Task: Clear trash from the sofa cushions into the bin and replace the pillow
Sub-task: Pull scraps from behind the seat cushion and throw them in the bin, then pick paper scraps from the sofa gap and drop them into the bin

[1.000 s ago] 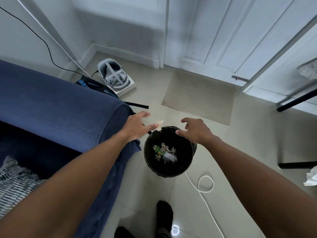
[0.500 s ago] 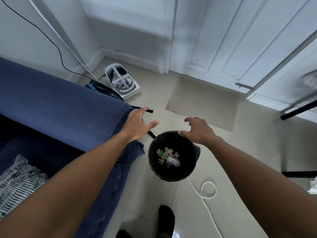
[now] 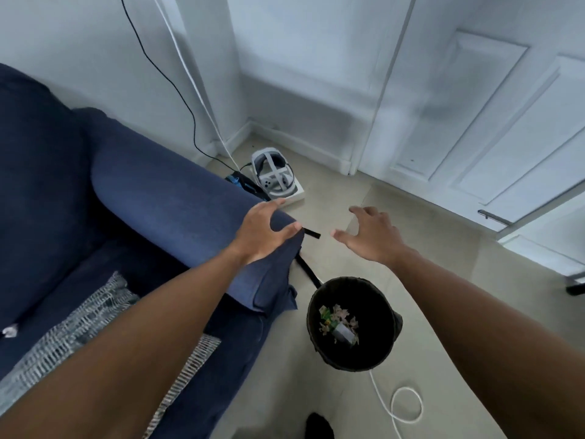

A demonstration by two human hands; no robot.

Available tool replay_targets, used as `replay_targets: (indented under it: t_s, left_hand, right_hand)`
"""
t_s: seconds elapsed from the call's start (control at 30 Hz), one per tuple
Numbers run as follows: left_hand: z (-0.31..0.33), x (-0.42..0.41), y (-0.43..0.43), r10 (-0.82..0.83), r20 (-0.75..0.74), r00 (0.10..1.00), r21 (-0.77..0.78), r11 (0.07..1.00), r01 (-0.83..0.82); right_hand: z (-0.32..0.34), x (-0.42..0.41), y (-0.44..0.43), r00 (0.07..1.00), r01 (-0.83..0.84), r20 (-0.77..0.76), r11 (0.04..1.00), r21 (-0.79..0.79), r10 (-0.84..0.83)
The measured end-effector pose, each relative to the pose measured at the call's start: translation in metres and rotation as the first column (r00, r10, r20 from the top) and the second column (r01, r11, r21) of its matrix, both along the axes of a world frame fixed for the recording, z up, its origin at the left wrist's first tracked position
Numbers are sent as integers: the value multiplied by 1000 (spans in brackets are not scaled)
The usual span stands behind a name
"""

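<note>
Two hands show, the left hand (image 3: 258, 231) and the right hand (image 3: 373, 237), both empty and spread. One blue sofa (image 3: 152, 198) with one patterned grey pillow (image 3: 79, 331) on its seat, and one small white scrap (image 3: 9, 331) on the cushion. One black bin (image 3: 376, 301) on the floor, holding several bits of trash (image 3: 338, 324) (too jumbled to count). One white headset (image 3: 273, 175), one black cable (image 3: 158, 68), one looped white cable (image 3: 405, 407), one dark sock (image 3: 318, 424)

Pale tiled floor (image 3: 443, 312) — black bin (image 3: 376, 289), white cable loop (image 3: 406, 403), boxed headset (image 3: 273, 175), blue sofa (image 3: 158, 198).
</note>
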State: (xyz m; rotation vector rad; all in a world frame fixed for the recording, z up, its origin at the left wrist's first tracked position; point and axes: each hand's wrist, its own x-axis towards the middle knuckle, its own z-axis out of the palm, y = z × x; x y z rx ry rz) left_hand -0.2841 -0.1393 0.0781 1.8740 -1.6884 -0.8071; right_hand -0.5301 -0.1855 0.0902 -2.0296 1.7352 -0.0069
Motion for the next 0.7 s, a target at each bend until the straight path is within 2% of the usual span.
replay_targets:
  t_s: [0.37, 0.7]
  left_hand:
    - [29, 135, 61, 265, 39, 963, -19, 964, -265]
    - [37, 246, 168, 523, 63, 850, -13, 852, -523]
  right_hand:
    - [33, 144, -8, 970, -241, -39, 969, -59, 239]
    - [42, 298, 38, 862, -506, -34, 858, -87, 505]
